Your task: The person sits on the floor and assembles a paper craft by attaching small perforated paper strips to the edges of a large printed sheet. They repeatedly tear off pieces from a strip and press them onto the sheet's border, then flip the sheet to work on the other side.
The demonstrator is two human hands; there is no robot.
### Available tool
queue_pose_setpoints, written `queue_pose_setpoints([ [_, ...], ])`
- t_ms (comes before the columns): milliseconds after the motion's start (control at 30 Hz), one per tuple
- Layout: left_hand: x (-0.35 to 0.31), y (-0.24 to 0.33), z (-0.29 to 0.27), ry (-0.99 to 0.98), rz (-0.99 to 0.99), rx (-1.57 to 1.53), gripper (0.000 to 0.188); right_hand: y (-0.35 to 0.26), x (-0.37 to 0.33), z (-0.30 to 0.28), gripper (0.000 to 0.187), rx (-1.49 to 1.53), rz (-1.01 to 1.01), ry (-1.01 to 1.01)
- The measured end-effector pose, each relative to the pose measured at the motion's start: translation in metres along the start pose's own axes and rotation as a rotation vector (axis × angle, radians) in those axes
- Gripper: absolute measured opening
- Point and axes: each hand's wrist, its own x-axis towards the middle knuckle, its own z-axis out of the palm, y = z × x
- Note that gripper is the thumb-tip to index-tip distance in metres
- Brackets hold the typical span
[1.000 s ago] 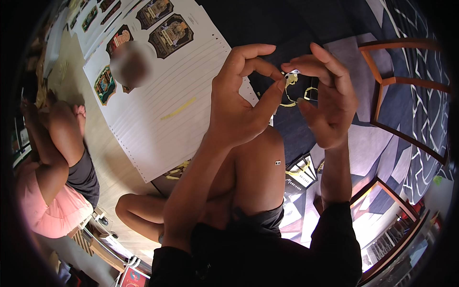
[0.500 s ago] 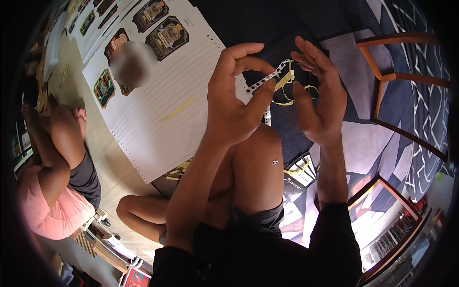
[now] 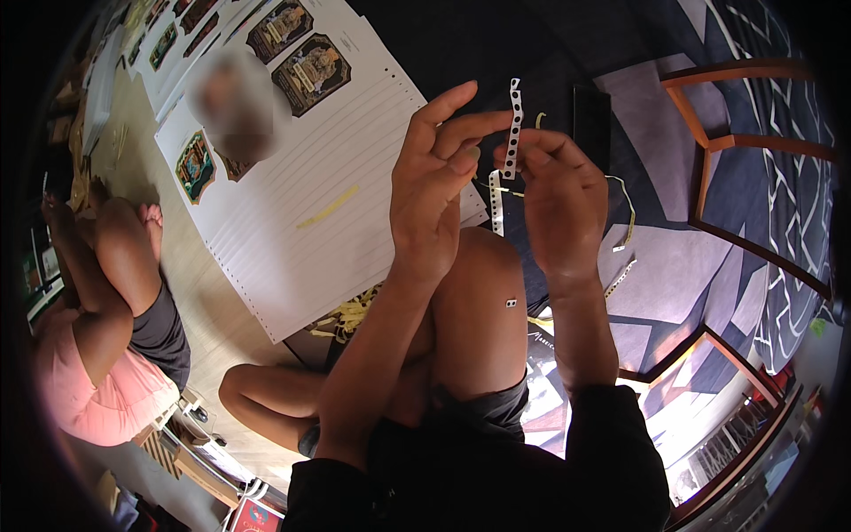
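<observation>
Strip [image 3: 513,142], white with a row of black dots, stands nearly upright between your hands. Your left hand [image 3: 430,191] is loosely spread, thumb well clear of the fingers, one fingertip meeting the strip's edge. Your right hand [image 3: 563,204] curls its fingers in at the strip's lower half; whether they pinch it, I cannot tell. To your left, ornate labels [image 3: 312,76] sit on a white sheet [image 3: 284,266], their print too small to read. White lettering marks a dark card [image 3: 539,340] beside your right forearm [image 3: 585,328], and a red panel [image 3: 255,516] low in view bears print too.
</observation>
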Motion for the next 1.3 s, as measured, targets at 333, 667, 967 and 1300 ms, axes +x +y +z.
queue_pose_setpoints([
  [333,0.004,0.011,-0.007,-0.075,0.393,0.741,0.058,-0.01,-0.003,0.007,0.015,-0.063,0.012,0.024],
  [667,-0.001,0.014,-0.014,-0.133,0.517,0.893,0.053,-0.023,0.001,0.008,0.01,-0.111,0.034,-0.004],
  [967,-0.005,0.01,-0.007,0.092,0.312,0.583,0.043,-0.029,-0.002,0.011,0.011,-0.472,-0.277,-0.059],
  [1300,-0.001,0.02,-0.002,0.264,-0.035,0.306,0.033,-0.026,-0.002,0.009,0.021,-1.059,-0.625,-0.1],
])
